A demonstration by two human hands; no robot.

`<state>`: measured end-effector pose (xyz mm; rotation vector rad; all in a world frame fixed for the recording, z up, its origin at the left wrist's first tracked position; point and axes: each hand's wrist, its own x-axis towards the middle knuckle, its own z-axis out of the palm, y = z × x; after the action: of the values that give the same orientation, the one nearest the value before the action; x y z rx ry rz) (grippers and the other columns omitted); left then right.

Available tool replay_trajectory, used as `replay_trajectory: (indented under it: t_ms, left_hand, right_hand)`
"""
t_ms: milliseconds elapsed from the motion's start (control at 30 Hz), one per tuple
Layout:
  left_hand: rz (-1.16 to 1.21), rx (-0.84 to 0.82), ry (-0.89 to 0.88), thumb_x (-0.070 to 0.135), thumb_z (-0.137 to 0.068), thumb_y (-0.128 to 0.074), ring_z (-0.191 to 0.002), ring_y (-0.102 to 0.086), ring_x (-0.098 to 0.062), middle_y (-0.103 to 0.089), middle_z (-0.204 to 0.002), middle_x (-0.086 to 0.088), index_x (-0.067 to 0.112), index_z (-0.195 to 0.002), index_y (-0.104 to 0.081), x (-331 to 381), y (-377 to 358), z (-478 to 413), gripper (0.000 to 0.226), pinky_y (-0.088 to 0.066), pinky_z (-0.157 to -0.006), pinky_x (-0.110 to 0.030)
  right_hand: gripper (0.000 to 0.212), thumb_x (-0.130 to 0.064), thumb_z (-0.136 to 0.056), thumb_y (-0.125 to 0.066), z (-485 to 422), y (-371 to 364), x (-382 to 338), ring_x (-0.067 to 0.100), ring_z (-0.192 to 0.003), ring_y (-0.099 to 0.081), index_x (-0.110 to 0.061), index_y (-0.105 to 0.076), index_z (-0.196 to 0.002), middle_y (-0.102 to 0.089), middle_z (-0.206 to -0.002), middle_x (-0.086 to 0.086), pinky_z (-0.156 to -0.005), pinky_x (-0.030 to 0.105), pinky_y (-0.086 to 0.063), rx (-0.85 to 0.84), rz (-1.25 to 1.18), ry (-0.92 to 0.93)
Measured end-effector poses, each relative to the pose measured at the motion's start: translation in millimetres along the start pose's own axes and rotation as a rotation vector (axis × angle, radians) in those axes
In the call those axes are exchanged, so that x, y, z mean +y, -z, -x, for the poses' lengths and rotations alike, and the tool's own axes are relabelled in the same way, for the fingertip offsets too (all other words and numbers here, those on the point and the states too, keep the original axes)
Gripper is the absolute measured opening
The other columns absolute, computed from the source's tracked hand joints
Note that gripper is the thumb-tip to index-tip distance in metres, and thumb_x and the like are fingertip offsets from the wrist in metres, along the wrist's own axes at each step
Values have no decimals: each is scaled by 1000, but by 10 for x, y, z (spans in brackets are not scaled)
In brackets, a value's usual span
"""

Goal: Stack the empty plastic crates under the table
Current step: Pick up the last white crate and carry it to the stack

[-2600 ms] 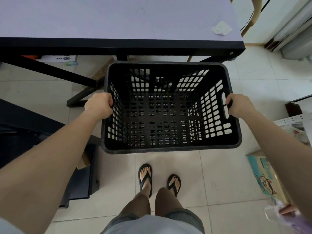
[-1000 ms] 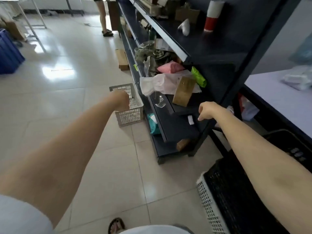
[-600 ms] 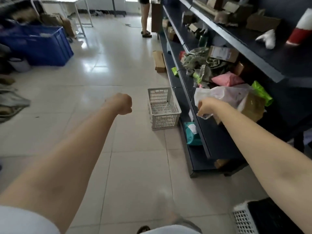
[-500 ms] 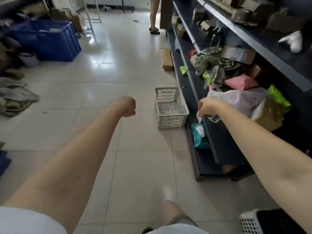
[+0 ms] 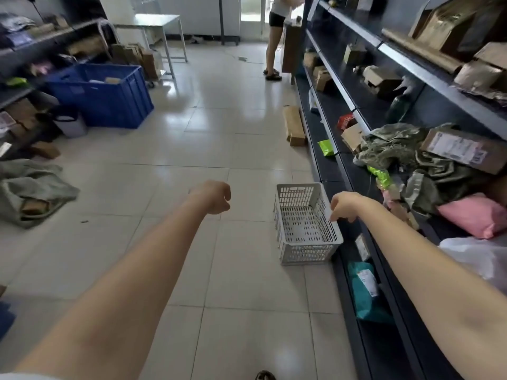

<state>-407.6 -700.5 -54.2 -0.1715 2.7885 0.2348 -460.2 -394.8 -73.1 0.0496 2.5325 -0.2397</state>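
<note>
Down on the tile floor beside the dark shelving (image 5: 333, 171) sits a white slotted plastic crate (image 5: 304, 224), empty, not yet collected. Left hand (image 5: 212, 197) and right hand (image 5: 344, 207) both loosely curled, holding nothing. Stacking's unfinished, I'd say.

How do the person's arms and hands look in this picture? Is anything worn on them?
Both forearms are bare from the upper arm down. The left hand and right hand wear no gloves, and no watch, bracelet or ring shows on them. At the bottom left corner, the edge of a short white sleeve covers the left upper arm. The right arm's sleeve is out of the picture.
</note>
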Motion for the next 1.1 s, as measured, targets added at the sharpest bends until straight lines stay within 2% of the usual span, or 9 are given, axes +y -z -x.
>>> replay_trajectory:
  t_ms: [100, 267, 433, 500, 600, 833, 1100]
  left_hand:
    - [17, -22, -12, 27, -88, -58, -113, -58, -27, -58, -126, -3, 26, -118, -60, -86, 136, -544, 31, -48, -98, -40]
    - [21, -22, -111, 24, -86, -61, -111, -59, -28, -62, -122, -5, 24, -113, -63, -139, 247, -1639, 27, -49, -97, -41]
    - [38, -76, -267, 17, -88, -60, -109, -59, -31, -59, -122, -11, 16, -115, -62, -180, 542, -2844, 27, -50, -92, -39]
    - [1, -108, -329, 17, -89, -60, -108, -60, -30, -60, -121, -11, 16, -116, -62, -178, 677, -3324, 28, -50, -92, -39]
    - [-46, -144, -400, 17, -88, -60, -106, -61, -31, -62, -120, -11, 16, -116, -62, -96, 846, -4006, 27, -50, -93, -40]
    - [-171, -248, -619, 19, -87, -60, -108, -60, -30, -63, -108, -9, 18, -114, -62, 582, 854, -5216, 28, -50, -93, -39]
    - [-360, -289, -776, 26, -88, -58, -111, -58, -27, -62, -120, -6, 23, -121, -59, 1515, 880, -6317, 33, -50, -93, -39]
  right_hand:
    - [42, -27, -82, -71, -367, 191, -165, 28, -102, -60, -13, -57, -119, -58, -121, 9, -92, 42, -53, 17, 67, -13]
    - [25, -28, -85, -65, -1143, 407, -334, 27, -101, -60, -18, -56, -106, -59, -114, 8, -91, 44, -54, 37, 17, -73]
    - [32, -25, -85, -60, -1902, 580, -536, 28, -101, -61, -11, -59, -114, -61, -114, 12, -84, 39, -52, 44, -53, -190]
    - [31, -23, -85, -60, -2152, 621, -597, 25, -95, -58, -11, -59, -113, -61, -111, 11, -78, 36, -49, 34, -96, -259]
    - [26, -27, -83, -62, -2526, 648, -655, 26, -95, -57, -16, -57, -106, -60, -110, 7, -82, 37, -50, 32, -173, -352]
    - [27, -28, -83, -62, -3230, 789, -507, 29, -101, -58, -17, -57, -107, -59, -112, 8, -91, 42, -51, 6, -314, -549]
    - [32, -26, -88, -53, -3921, 805, -98, 33, -120, -48, -19, -56, -119, -49, -129, 10, -96, 42, -47, 66, -365, -718]
